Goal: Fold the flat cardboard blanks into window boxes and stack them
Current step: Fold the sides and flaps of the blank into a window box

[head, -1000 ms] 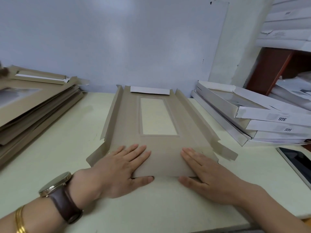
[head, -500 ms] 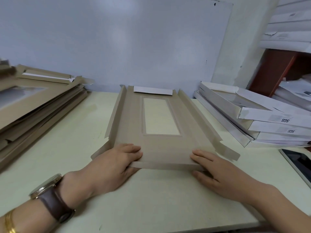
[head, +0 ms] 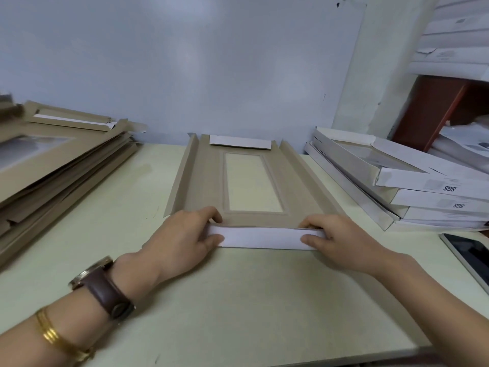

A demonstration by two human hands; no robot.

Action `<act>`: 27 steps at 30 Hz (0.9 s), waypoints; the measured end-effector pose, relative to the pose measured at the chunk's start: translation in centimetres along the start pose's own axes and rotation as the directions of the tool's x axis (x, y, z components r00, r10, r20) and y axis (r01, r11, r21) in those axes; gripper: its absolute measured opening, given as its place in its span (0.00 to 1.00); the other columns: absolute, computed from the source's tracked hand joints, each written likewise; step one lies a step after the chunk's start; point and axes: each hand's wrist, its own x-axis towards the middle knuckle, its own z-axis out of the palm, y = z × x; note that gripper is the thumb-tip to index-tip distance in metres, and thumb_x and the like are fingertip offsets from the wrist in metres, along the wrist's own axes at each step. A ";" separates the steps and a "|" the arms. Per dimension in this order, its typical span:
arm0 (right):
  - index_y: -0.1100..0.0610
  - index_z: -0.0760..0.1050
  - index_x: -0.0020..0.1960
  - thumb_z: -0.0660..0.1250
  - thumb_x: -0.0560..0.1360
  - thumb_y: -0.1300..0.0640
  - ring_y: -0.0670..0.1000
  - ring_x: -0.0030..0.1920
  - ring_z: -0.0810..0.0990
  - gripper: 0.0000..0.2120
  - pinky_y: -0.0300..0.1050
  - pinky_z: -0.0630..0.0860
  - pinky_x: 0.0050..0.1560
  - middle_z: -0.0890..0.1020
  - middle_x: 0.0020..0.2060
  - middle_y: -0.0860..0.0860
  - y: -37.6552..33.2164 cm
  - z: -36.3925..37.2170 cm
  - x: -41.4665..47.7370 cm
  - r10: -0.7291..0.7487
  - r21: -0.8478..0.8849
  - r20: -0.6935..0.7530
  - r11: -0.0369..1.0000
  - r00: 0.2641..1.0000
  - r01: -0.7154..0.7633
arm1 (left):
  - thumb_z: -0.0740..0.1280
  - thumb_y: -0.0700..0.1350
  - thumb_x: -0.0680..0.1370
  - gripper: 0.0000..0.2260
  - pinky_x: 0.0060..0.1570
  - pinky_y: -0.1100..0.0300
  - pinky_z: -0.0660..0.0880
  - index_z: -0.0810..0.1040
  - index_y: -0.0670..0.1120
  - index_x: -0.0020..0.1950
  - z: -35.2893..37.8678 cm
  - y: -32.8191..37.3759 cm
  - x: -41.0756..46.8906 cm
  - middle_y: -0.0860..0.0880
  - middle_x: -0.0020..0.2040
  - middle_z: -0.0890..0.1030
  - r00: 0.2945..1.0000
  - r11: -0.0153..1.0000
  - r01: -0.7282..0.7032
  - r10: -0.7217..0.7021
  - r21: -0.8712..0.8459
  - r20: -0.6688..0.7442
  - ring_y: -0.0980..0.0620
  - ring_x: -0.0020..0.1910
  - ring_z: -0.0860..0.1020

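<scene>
On my head view, the cardboard blank lies brown side up in the middle of the pale table, its far end against the wall. Its rectangular window shows the table surface through it. The two long side flaps are creased upward along the left and right edges, and the far end flap is turned over, showing its white face. The near end flap is raised along its crease with its white outer face toward me. My left hand grips the left end of this flap, thumb on the white face and fingers curled over the top edge onto the brown side. My right hand grips the right end the same way, thumb in front and fingers behind. Both hands are closed on the flap. A watch and a gold bangle sit on my left forearm. The stack of flat blanks rests at the left of the table, well apart from the work. The stack of folded white window boxes rests at the right, near the blank's right flap. A dark-screened device lies at the right table edge, just in front of the boxes.
</scene>
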 end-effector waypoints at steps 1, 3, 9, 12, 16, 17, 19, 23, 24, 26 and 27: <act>0.48 0.77 0.50 0.66 0.76 0.53 0.39 0.44 0.75 0.03 0.35 0.69 0.42 0.79 0.43 0.41 0.1 0.0 0.3 0.024 0.018 0.024 1.000 0.999 -0.024 | 0.67 0.51 0.77 0.10 0.35 0.66 0.63 0.73 0.55 0.57 0.0 -0.1 0.2 0.59 0.36 0.71 0.999 0.999 0.036 -0.035 -0.032 0.011 0.57 0.38 0.70; 0.46 0.76 0.49 0.67 0.75 0.52 0.40 0.45 0.76 0.04 0.39 0.72 0.43 0.79 0.45 0.42 0.2 0.0 0.6 0.072 0.040 0.061 0.996 0.996 -0.075 | 0.68 0.47 0.76 0.12 0.37 0.68 0.64 0.73 0.53 0.58 0.1 -0.1 0.6 0.59 0.41 0.73 0.994 0.990 0.103 -0.099 -0.098 0.041 0.58 0.41 0.72; 0.49 0.73 0.60 0.67 0.75 0.53 0.44 0.52 0.72 0.14 0.38 0.65 0.47 0.75 0.53 0.44 -0.4 1.3 0.4 0.107 -0.023 -0.042 0.994 0.993 -0.108 | 0.65 0.43 0.76 0.16 0.53 0.57 0.71 0.69 0.50 0.63 0.7 0.5 0.1 0.53 0.57 0.71 0.998 0.998 0.051 -0.050 -0.023 0.025 0.52 0.52 0.73; 0.50 0.69 0.67 0.65 0.76 0.55 0.49 0.62 0.68 0.20 0.42 0.64 0.57 0.72 0.61 0.47 -1.5 2.2 -0.1 0.053 -0.180 -0.121 0.981 0.991 -0.075 | 0.62 0.35 0.72 0.22 0.58 0.55 0.68 0.70 0.46 0.66 0.8 1.3 -0.3 0.50 0.62 0.70 0.987 0.978 -0.162 0.162 0.130 0.015 0.48 0.60 0.70; 0.61 0.73 0.65 0.65 0.71 0.66 0.60 0.61 0.72 0.22 0.52 0.69 0.60 0.75 0.60 0.56 -4.3 3.5 -0.9 -0.136 -0.236 -0.190 0.968 0.972 0.089 | 0.59 0.35 0.74 0.23 0.64 0.56 0.66 0.68 0.44 0.69 1.3 3.3 -0.1 0.48 0.69 0.68 0.949 0.934 -0.308 0.288 0.181 0.129 0.48 0.68 0.67; 0.64 0.74 0.65 0.65 0.73 0.64 0.61 0.61 0.73 0.20 0.52 0.69 0.63 0.76 0.60 0.59 -5.0 3.9 -0.8 -0.182 -0.214 -0.194 0.967 0.964 0.139 | 0.58 0.38 0.76 0.23 0.66 0.59 0.63 0.66 0.45 0.72 1.8 3.6 0.1 0.50 0.72 0.65 0.943 0.933 -0.318 0.294 0.167 0.155 0.51 0.70 0.64; 0.67 0.68 0.69 0.62 0.79 0.55 0.61 0.69 0.69 0.23 0.46 0.59 0.72 0.72 0.67 0.62 -6.2 4.9 -0.6 -0.228 -0.172 -0.121 0.963 0.966 0.206 | 0.55 0.44 0.80 0.23 0.70 0.65 0.56 0.59 0.46 0.76 2.9 4.0 0.4 0.53 0.76 0.60 0.931 0.930 -0.337 0.306 0.144 0.201 0.55 0.74 0.59; 0.59 0.43 0.79 0.47 0.82 0.43 0.45 0.77 0.39 0.32 0.34 0.35 0.73 0.45 0.79 0.50 -6.7 6.5 0.0 -0.116 -0.037 0.120 0.992 0.986 0.121 | 0.48 0.52 0.83 0.26 0.74 0.64 0.41 0.44 0.48 0.80 4.1 3.6 0.7 0.53 0.80 0.46 0.910 0.930 -0.323 0.255 0.174 0.327 0.58 0.78 0.45; 0.58 0.41 0.79 0.46 0.81 0.40 0.43 0.77 0.37 0.34 0.35 0.34 0.73 0.43 0.79 0.48 -6.5 6.6 0.0 -0.097 -0.032 0.158 0.994 0.983 0.104 | 0.47 0.54 0.83 0.27 0.74 0.63 0.39 0.41 0.49 0.79 4.2 3.4 0.6 0.53 0.80 0.44 0.906 0.936 -0.304 0.225 0.180 0.358 0.58 0.77 0.42; 0.56 0.38 0.78 0.43 0.79 0.36 0.41 0.76 0.36 0.37 0.37 0.35 0.74 0.41 0.78 0.47 -6.1 6.6 -0.1 -0.083 -0.059 0.212 0.993 0.974 0.098 | 0.44 0.58 0.82 0.29 0.74 0.61 0.37 0.37 0.49 0.79 4.3 3.1 0.3 0.53 0.79 0.40 0.895 0.937 -0.277 0.172 0.212 0.411 0.57 0.77 0.39; 0.56 0.37 0.78 0.40 0.76 0.34 0.40 0.75 0.34 0.39 0.37 0.34 0.74 0.39 0.78 0.47 -5.9 6.4 -0.1 -0.076 -0.079 0.237 0.992 0.969 0.097 | 0.42 0.60 0.81 0.30 0.74 0.61 0.36 0.36 0.48 0.78 4.3 3.1 0.2 0.53 0.79 0.38 0.890 0.936 -0.262 0.140 0.236 0.435 0.57 0.77 0.37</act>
